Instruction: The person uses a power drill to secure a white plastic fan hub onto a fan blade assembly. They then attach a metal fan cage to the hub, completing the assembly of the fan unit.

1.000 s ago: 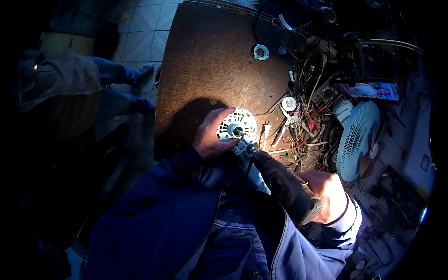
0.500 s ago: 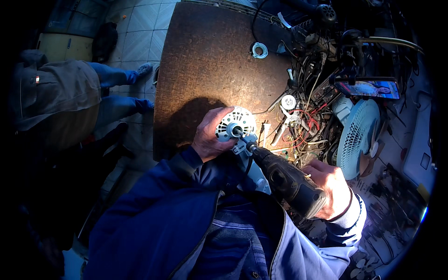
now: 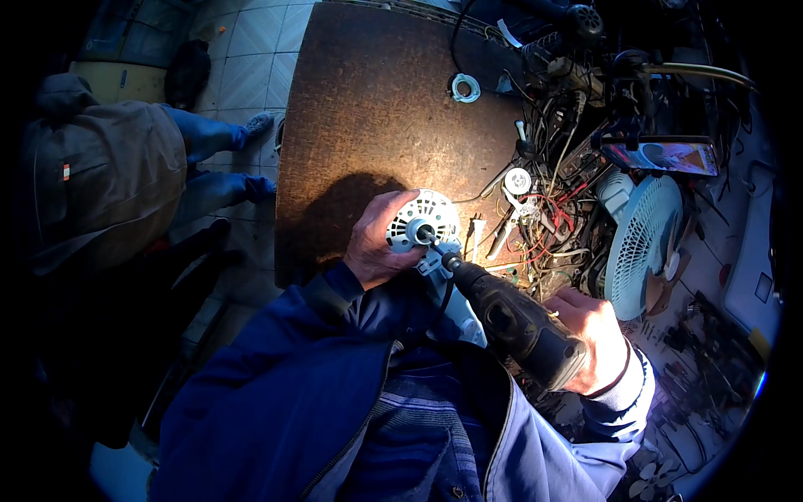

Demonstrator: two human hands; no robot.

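Observation:
My left hand [image 3: 374, 240] is closed around a white round fan motor housing [image 3: 437, 206] with dark slots around its face. A pale blue stand part [image 3: 458, 311] lies just below it, against my jacket. My right hand [image 3: 595, 341] grips a dark power drill [image 3: 512, 320], which slants up and left toward the housing. The drill's bit [image 3: 432, 240] reaches the opening of the round collar at the housing's centre. How deep the tip sits is too small to tell. The fingers on the drill's handle are partly hidden.
A worn brown wooden table [image 3: 376, 100] carries a pale ring [image 3: 465, 88] and a tangle of wires [image 3: 556, 201]. On the right are a light blue fan grille [image 3: 642, 243], a lit phone [image 3: 661, 156] and scattered tools [image 3: 711, 360]. Another person [image 3: 109, 184] is at the left.
My hands, the drill and the motor housing have hardly moved. The person at the left has shifted slightly, and the picture on the phone's screen is different.

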